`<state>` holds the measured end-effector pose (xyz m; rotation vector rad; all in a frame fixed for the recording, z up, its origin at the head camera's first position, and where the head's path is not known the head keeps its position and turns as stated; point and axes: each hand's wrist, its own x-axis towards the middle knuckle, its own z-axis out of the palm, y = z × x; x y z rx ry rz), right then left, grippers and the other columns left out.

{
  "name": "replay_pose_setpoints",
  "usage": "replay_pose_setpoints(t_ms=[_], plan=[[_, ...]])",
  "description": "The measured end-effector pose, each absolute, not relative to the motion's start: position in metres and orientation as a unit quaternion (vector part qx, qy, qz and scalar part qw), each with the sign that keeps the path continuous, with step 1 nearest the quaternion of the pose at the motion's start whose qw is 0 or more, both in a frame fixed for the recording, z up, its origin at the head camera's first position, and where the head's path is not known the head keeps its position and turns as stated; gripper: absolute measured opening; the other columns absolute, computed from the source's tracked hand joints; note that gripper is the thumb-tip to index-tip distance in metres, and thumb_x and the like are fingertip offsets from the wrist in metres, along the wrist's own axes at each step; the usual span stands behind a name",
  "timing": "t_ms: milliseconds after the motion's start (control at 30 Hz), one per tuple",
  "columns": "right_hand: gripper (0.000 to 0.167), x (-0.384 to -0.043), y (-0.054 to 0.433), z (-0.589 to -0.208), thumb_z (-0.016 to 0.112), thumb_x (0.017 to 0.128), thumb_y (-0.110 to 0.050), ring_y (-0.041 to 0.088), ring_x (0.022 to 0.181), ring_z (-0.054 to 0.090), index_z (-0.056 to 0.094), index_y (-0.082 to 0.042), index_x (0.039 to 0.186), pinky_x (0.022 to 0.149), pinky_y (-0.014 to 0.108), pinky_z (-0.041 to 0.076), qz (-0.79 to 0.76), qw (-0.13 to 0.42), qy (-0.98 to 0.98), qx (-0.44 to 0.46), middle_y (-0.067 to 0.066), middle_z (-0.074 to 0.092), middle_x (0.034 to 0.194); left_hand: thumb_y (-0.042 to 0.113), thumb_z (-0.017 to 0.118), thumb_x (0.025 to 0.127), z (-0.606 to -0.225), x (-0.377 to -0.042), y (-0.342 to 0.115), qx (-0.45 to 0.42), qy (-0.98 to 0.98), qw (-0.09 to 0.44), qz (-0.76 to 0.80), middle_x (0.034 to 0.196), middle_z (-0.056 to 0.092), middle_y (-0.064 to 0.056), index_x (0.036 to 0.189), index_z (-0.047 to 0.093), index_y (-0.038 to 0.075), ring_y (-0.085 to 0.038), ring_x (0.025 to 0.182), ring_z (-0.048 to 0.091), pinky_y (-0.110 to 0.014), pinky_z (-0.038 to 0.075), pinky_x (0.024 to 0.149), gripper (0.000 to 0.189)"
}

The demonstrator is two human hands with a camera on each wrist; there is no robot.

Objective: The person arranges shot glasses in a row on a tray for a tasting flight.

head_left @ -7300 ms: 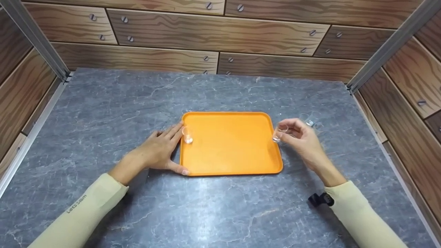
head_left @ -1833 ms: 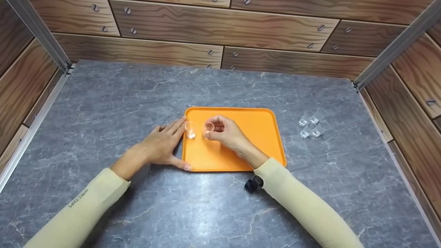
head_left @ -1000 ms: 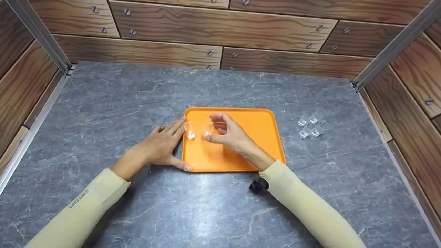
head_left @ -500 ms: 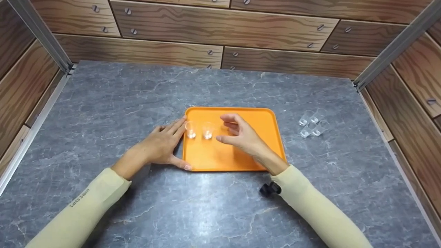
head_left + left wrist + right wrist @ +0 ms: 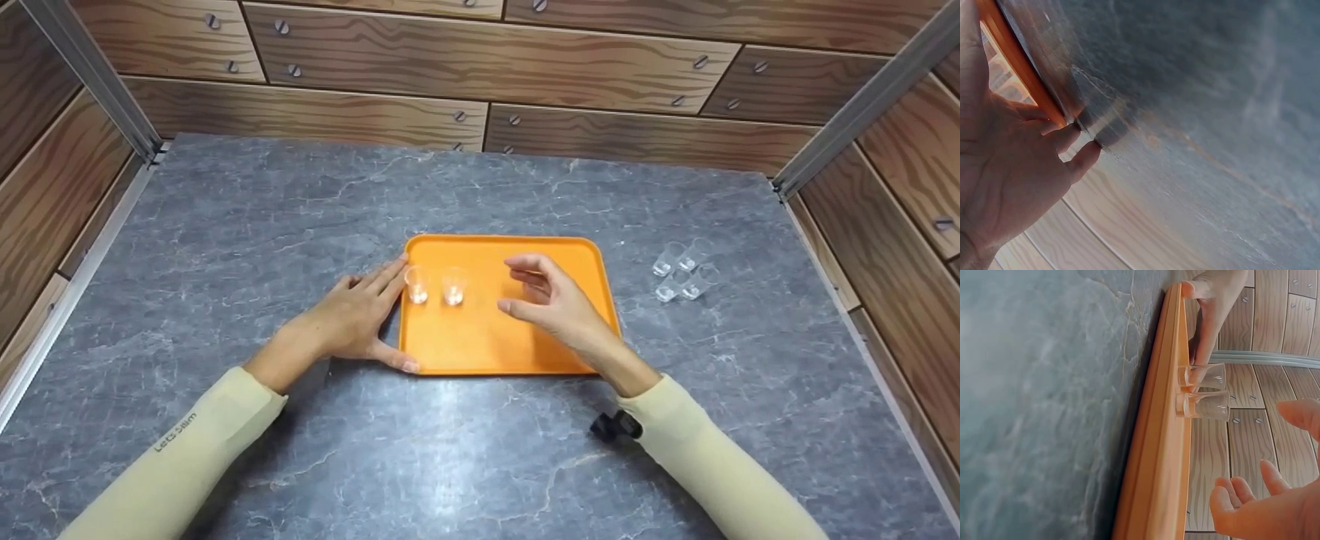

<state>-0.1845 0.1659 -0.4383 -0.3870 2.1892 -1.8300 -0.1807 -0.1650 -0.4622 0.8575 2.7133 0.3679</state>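
An orange tray (image 5: 480,341) lies on the grey marbled table. My left hand (image 5: 349,319) rests against its left edge, thumb at the near corner and the other fingers along the side. On the tray's left part stand two small clear shot glasses, one (image 5: 418,286) by the left rim and another (image 5: 453,288) just right of it. Over the tray's right half hovers my right hand (image 5: 559,304), thumb and fingers apart with nothing between them. In the right wrist view both glasses, the nearer shot glass (image 5: 1204,405) included, stand on the tray beyond that hand.
Right of the tray, several more clear shot glasses (image 5: 684,271) stand close together on the table (image 5: 300,202). Wood-patterned walls (image 5: 480,67) enclose the table at the back and both sides. A black wrist camera (image 5: 616,426) sits at my right cuff.
My right hand carried a second shot glass from the right onto the tray, let it go beside the first, and has drawn back rightward with fingers spread. My left hand stays at the tray edge.
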Motion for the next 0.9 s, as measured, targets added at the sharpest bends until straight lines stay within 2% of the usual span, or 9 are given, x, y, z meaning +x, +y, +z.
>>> replay_pose_setpoints(t_ms=[200, 533, 733, 900], plan=[[0.065, -0.178, 0.176, -0.439, 0.084, 0.095, -0.004, 0.040, 0.153, 0.042, 0.051, 0.004, 0.150, 0.127, 0.041, 0.030, -0.633, 0.128, 0.749, -0.148, 0.025, 0.045, 0.161, 0.084, 0.077, 0.082, -0.463, -0.181, -0.165, 0.294, 0.937, 0.138, 0.127, 0.180, 0.005, -0.023, 0.173, 0.010, -0.003, -0.045, 0.163, 0.019, -0.073, 0.027, 0.121, 0.142], [0.066, -0.172, 0.194, -0.442, 0.084, 0.095, -0.004, 0.033, 0.149, 0.047, 0.049, 0.003, 0.152, 0.126, 0.039, 0.033, -0.640, 0.118, 0.748, -0.128, 0.025, 0.045, 0.161, 0.083, 0.078, 0.082, -0.463, -0.180, -0.166, 0.293, 0.937, 0.138, 0.132, 0.180, 0.006, -0.023, 0.173, 0.011, -0.003, -0.045, 0.163, 0.019, -0.073, 0.027, 0.121, 0.142], [0.062, -0.167, 0.207, -0.442, 0.081, 0.097, -0.001, 0.032, 0.148, 0.049, 0.050, 0.005, 0.150, 0.125, 0.040, 0.034, -0.652, 0.111, 0.742, -0.115, 0.027, 0.046, 0.159, 0.083, 0.077, 0.081, -0.463, -0.180, -0.166, 0.293, 0.937, 0.138, 0.132, 0.180, 0.005, -0.023, 0.174, 0.010, -0.002, -0.045, 0.163, 0.017, -0.073, 0.025, 0.122, 0.143], [0.057, -0.162, 0.215, -0.439, 0.078, 0.098, 0.002, 0.038, 0.147, 0.049, 0.051, 0.007, 0.148, 0.125, 0.043, 0.035, -0.660, 0.097, 0.737, -0.109, 0.029, 0.047, 0.156, 0.085, 0.076, 0.081, -0.463, -0.180, -0.166, 0.293, 0.937, 0.142, 0.130, 0.181, 0.003, -0.022, 0.174, 0.008, -0.001, -0.043, 0.164, 0.016, -0.072, 0.024, 0.122, 0.144]])
